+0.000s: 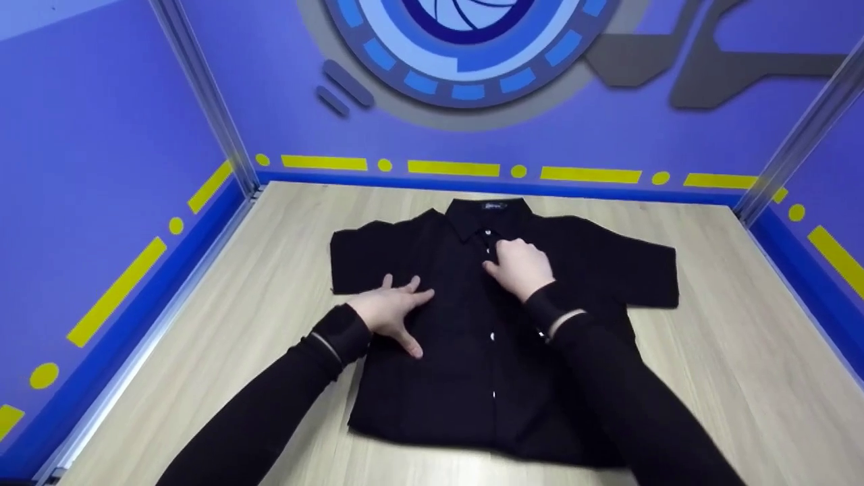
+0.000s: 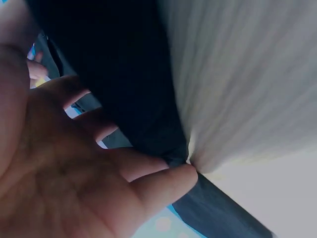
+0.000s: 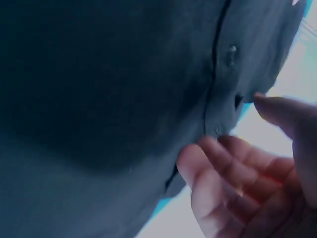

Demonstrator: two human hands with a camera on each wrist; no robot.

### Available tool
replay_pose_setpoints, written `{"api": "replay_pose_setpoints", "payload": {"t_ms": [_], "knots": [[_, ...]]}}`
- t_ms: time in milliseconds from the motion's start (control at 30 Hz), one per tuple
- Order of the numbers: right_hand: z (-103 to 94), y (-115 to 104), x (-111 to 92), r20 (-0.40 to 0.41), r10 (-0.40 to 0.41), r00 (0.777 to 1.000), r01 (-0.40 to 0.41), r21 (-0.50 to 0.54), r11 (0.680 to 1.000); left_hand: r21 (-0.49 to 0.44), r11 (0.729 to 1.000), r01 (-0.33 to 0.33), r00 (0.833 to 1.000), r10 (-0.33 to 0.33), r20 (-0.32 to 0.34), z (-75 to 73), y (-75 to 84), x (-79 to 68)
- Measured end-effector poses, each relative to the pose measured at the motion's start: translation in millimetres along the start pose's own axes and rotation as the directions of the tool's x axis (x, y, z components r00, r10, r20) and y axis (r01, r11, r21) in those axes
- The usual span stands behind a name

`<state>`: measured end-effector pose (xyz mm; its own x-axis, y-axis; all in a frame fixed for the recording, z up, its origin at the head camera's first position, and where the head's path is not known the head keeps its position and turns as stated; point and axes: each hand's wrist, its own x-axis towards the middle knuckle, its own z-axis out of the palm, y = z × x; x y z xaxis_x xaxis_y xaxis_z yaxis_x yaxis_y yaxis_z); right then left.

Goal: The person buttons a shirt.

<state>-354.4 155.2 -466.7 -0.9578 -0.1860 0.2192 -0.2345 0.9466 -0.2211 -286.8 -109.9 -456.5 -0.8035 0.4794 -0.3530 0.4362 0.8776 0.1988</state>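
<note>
A black short-sleeved button-up shirt (image 1: 432,398) lies front side up, its collar (image 1: 466,221) toward the back wall. Small white buttons (image 1: 493,336) run down the placket. My left hand (image 1: 390,310) rests on the shirt's left side below the sleeve, fingers and thumb spread. In the left wrist view, that hand's palm (image 2: 69,168) shows beside dark cloth. Just below the collar, my right hand (image 1: 524,268) touches the placket with loosely curled fingers. The right wrist view shows a gap between its thumb (image 3: 282,111) and its fingers, which are at the placket edge.
The shirt lies on a light wood-grain table (image 1: 270,270). Blue-purple panels with yellow marks enclose it at the back (image 1: 270,81) and on both sides. Metal posts (image 1: 209,94) stand at the back corners.
</note>
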Motion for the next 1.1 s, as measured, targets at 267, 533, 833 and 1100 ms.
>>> {"api": "replay_pose_setpoints", "payload": {"t_ms": [267,533,833,1100], "knots": [[14.4,-5,5,0.053,0.159,0.986,-0.165,0.14,0.976,0.097,0.993,0.067,0.997,-0.07,0.036,-10.9,19.3,-18.6],[16.0,7,0,0.144,0.32,0.936,-0.352,0.38,0.856,0.005,0.998,0.055,0.98,-0.053,-0.19,-50.7,47.4,30.3],[23.1,15,-3,0.174,0.265,0.948,-0.317,0.525,0.79,-0.429,0.889,0.158,0.87,-0.331,-0.365,-35.1,68.4,115.5],[26.8,16,-6,0.274,0.307,0.911,-0.408,0.698,0.588,-0.602,0.782,0.164,0.823,-0.445,-0.353,-16.4,75.3,134.3]]}}
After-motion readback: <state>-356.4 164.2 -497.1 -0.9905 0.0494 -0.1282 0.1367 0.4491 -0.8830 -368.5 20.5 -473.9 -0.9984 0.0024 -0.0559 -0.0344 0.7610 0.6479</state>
